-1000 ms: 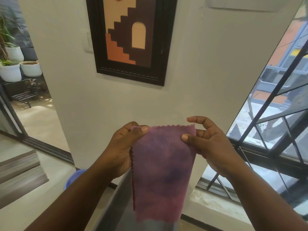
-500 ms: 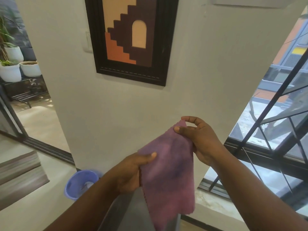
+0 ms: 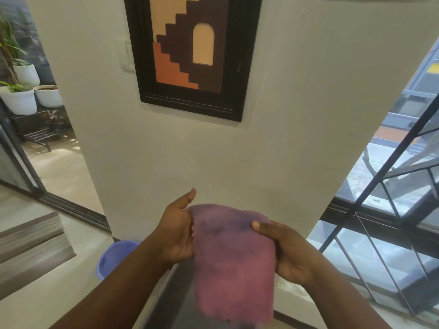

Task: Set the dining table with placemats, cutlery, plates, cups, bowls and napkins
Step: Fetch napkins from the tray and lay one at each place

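A pale plaster wall [image 3: 297, 138] fills the middle of the view, with one dark-framed picture [image 3: 192, 55] of stepped brown and orange blocks hanging on it and a white switch plate [image 3: 128, 57] just beside the frame's left edge. To the right is a window with dark metal bars [image 3: 389, 186]; to the left an open sliding doorway shows three white plant pots [image 3: 20, 99] on a black rack. On the light floor near the wall's foot sits one blue plastic basin [image 3: 114, 257], and a striped grey mat [image 3: 31, 243] lies further left.

Both bare forearms reach up from the bottom edge. One purple-pink napkin [image 3: 234, 262] hangs in the air between the two hands, in front of the wall. The left hand [image 3: 177, 231] touches the napkin's left edge with its palm turned inward and the thumb raised free; its fingers are hidden behind the cloth. The right hand [image 3: 288, 252] grips the right edge, thumb pressed across the front.
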